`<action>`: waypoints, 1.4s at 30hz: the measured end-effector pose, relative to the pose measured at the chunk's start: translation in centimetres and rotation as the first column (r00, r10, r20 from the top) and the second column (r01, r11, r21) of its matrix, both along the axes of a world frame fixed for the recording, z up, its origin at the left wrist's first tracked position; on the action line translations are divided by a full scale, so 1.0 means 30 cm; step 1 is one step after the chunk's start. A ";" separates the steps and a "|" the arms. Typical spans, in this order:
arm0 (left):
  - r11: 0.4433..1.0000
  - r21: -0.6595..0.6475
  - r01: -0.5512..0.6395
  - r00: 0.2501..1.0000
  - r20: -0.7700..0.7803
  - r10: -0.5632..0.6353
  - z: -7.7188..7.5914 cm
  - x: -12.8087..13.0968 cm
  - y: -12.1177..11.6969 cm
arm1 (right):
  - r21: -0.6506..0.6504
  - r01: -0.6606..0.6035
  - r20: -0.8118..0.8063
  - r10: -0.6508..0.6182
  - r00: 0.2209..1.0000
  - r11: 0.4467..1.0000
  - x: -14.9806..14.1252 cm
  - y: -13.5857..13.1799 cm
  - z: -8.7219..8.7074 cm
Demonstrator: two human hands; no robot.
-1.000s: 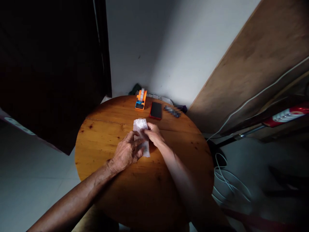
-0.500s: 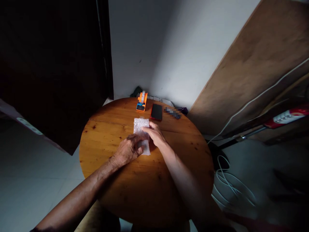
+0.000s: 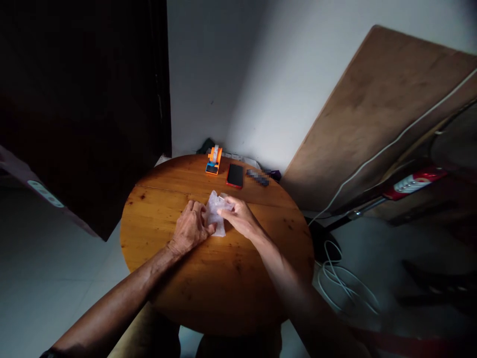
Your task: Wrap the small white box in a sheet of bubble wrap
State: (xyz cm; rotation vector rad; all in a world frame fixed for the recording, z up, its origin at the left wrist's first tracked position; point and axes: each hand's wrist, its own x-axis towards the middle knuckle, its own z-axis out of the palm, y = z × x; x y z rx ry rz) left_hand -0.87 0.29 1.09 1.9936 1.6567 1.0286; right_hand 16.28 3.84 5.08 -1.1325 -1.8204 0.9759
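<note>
A small piece of clear bubble wrap [image 3: 215, 216] lies on the round wooden table [image 3: 164, 268] between my hands. My right hand [image 3: 240, 215] is closed on its upper right edge, thumb and fingers pinching the lifted film. My left hand [image 3: 189, 226] rests at the wrap's left side, palm down, fingers bent but apart, with its thumb by the lower left edge. Whether anything lies inside the wrap, I cannot tell.
Toward the wall stand an orange tape dispenser [image 3: 214, 160] and a dark phone [image 3: 235, 176] with a red edge. A pixelated dark object [image 3: 258, 177] lies to their right. A white cable [image 3: 331, 263] coils on the floor, right of the table.
My right hand has lifted and folded the right part of the bubble wrap. My left hand has slid left, off the wrap's middle to its side. The view has shifted slightly.
</note>
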 end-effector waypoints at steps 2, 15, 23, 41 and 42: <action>0.999 0.047 0.004 0.999 0.045 -0.006 -0.012 -0.001 0.010 | 0.073 -0.020 0.048 0.017 0.999 0.997 0.003 -0.029 -0.007; 0.938 -0.020 0.347 0.895 0.304 -0.325 -0.032 -0.016 0.044 | 0.294 -0.067 0.194 0.009 0.981 0.953 0.022 -0.145 -0.056; 0.859 -0.033 0.512 0.819 0.320 -0.476 0.001 -0.059 0.043 | 0.438 -0.106 0.309 -0.038 0.950 0.893 0.047 -0.198 -0.124; 0.864 -0.135 0.485 0.809 0.445 -0.385 -0.013 -0.048 0.036 | 0.401 0.007 0.180 -0.086 0.980 0.916 0.031 -0.150 -0.147; 0.883 -0.151 0.444 0.837 0.422 -0.349 -0.009 -0.049 0.033 | 0.302 0.021 0.160 -0.072 0.985 0.953 0.031 -0.141 -0.134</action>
